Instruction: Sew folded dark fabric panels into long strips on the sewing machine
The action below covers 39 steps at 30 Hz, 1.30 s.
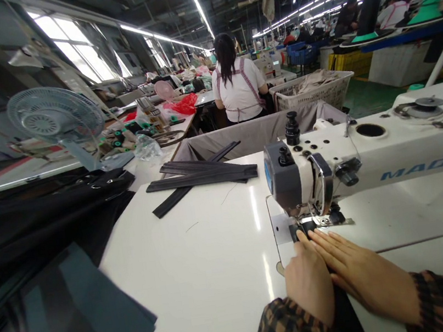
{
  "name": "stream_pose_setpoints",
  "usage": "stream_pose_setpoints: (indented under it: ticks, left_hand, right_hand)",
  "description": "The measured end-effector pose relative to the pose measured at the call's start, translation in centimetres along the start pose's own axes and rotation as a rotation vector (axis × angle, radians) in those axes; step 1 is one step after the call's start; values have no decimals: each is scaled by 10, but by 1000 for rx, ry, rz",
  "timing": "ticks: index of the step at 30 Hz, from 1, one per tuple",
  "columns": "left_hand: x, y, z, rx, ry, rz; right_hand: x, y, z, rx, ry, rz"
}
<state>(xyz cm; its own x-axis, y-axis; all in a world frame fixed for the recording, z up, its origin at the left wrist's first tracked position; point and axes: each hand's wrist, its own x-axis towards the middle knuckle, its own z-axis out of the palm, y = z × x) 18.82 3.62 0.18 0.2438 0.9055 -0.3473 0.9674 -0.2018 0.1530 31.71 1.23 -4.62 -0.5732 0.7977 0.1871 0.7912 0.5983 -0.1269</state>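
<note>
A black fabric strip [343, 309] runs under both my hands and up to the presser foot [321, 220] of a white MAQI sewing machine [387, 158]. My left hand [308, 280] holds the strip just in front of the needle area. My right hand [363, 278] lies flat on it, fingertips close to the foot. Plaid sleeves cover both forearms. The strip's end under the foot is partly hidden by the machine head. Several loose black strips [200, 177] lie on the white table [203, 268] to the left of the machine.
Black fabric [39, 226] and dark grey panels [81, 314] hang over the table's left side. Behind it stand a fabric-lined bin [242, 136], a desk fan [56, 121], and a basket of cloth [310, 91]. A co-worker [238, 86] sits beyond, among further workbenches.
</note>
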Motion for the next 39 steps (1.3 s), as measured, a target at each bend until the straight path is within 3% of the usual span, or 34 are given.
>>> stream_pose_setpoints:
  ticks: [13,32,39]
  left_hand:
    - [9,-1,-2,-85,17,-16]
    - [11,-9,3,-9,153,74]
    - [-5,-10,13,-16,184,144]
  right_hand:
    - [7,8,3,3,-1,-5]
    - [10,11,2,1,97,12]
    - [-8,-2,-3,35,91,1]
